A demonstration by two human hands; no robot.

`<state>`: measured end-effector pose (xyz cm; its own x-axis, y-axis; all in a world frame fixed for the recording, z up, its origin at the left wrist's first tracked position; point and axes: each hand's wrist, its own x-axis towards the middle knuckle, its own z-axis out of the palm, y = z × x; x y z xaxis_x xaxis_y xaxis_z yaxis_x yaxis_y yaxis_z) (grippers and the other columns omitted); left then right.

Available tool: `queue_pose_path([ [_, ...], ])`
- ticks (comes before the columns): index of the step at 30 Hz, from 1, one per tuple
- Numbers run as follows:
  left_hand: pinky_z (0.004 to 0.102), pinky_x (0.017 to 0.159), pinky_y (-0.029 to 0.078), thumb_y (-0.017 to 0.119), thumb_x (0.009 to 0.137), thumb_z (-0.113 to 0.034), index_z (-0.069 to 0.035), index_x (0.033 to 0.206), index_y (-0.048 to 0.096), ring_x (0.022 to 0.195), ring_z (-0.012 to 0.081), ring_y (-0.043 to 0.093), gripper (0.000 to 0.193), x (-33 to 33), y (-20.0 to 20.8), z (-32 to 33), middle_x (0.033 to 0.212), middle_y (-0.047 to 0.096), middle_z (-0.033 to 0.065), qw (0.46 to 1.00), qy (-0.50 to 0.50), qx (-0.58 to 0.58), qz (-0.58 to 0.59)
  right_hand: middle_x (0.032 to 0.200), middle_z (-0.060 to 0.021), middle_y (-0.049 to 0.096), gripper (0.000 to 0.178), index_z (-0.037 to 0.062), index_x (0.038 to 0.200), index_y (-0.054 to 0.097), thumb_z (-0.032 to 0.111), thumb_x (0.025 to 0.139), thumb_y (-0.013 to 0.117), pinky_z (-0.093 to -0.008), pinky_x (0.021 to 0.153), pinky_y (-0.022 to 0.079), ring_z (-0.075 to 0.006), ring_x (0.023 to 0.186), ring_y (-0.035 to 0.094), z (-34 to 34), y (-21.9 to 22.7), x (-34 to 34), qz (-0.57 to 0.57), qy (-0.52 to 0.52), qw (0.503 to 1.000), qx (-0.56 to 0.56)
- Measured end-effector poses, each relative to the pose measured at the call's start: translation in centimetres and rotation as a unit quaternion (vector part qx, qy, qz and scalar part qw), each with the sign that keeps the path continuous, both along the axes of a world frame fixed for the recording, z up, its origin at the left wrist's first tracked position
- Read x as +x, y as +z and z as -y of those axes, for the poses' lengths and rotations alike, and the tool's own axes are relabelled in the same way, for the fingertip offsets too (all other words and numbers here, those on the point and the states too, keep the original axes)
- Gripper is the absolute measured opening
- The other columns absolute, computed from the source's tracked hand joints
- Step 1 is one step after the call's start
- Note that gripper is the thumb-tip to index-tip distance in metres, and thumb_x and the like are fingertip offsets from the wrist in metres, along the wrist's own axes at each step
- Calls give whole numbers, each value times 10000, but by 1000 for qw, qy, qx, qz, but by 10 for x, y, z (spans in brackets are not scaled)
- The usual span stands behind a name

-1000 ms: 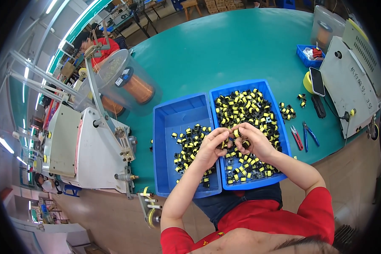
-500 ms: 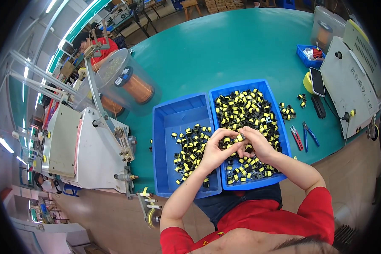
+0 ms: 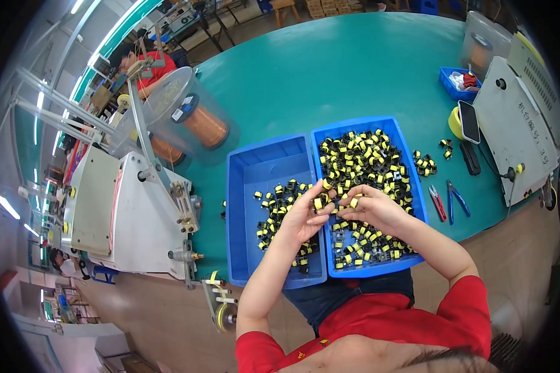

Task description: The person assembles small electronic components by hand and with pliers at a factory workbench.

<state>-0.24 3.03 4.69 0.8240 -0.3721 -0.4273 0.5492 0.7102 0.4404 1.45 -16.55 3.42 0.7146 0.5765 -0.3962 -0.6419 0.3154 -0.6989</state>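
Observation:
My left hand (image 3: pixel 303 217) is above the shared wall of two blue bins, fingers closed around a small black coil bobbin wrapped in yellow tape (image 3: pixel 318 203). Just to its right, my right hand (image 3: pixel 379 210) hovers over the right bin (image 3: pixel 424 214). Its thumb and fingers are curled around another yellow-taped coil bobbin (image 3: pixel 354 203). Many similar bobbins (image 3: pixel 361 155) fill the right bin. A smaller heap (image 3: pixel 279 217) lies in the left bin (image 3: pixel 242 177), toward its right and near part.
On the green table (image 3: pixel 305 68), red-handled snips (image 3: pixel 437 203) and blue-handled pliers (image 3: pixel 458 200) lie right of the bins, near loose bobbins (image 3: pixel 424 165) and a phone (image 3: pixel 468 121). Machines flank the table, one left (image 3: pixel 149 217), one right (image 3: pixel 522 124). Copper wire spools (image 3: pixel 205 126) stand at left.
My hands were together over the right bin; now they are apart. The left hand has moved slightly left with a bobbin in its fingers.

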Motion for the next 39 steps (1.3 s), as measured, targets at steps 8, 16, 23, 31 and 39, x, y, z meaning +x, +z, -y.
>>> queue_pose_path([
  [8, 377, 682, 476, 618, 805, -102, 10, 973, 523, 785, 305, 580, 223, 0, -2, -20, 925, 528, 140, 480, 143, 806, 315, 1093, -224, 570, 351, 10, 1192, 387, 235, 933, 311, -328, 756, 469, -259, 902, 618, 1, 14, 3, -3, 96, 993, -70],
  [16, 328, 695, 480, 670, 763, -117, -32, 862, 607, 810, 264, 599, 144, 5, -2, -33, 918, 583, 99, 399, 95, 841, 354, 1028, -211, 599, 391, 57, 1268, 336, 265, 938, 315, -299, 710, 452, -227, 838, 622, 3, 11, 1, 23, 68, 995, -67],
  [23, 275, 805, 479, 675, 772, -56, -25, 1105, 577, 955, 148, 593, 349, -10, 10, 13, 1026, 631, 73, 726, -39, 537, 428, 920, -135, 610, 432, 101, 1347, 261, 253, 948, 327, -262, 655, 454, -184, 768, 619, -4, 11, -3, 132, 49, 987, -77],
  [31, 306, 874, 472, 568, 869, -68, 34, 1172, 503, 967, 199, 588, 327, -2, 7, 3, 1055, 586, 118, 944, 33, 242, 221, 934, -122, 559, 383, 56, 1199, 453, 235, 870, 534, -342, 748, 460, -220, 876, 552, 0, -14, 4, 639, -28, 586, -498],
  [39, 296, 893, 480, 510, 899, -86, 64, 1273, 381, 997, 199, 572, 423, -1, 6, -8, 1129, 541, 144, 985, 13, 69, 155, 1153, -90, 461, 508, 99, 1205, 501, 200, 727, 641, -362, 754, 399, -250, 968, 476, -6, -40, -21, 716, 112, 383, -573],
])
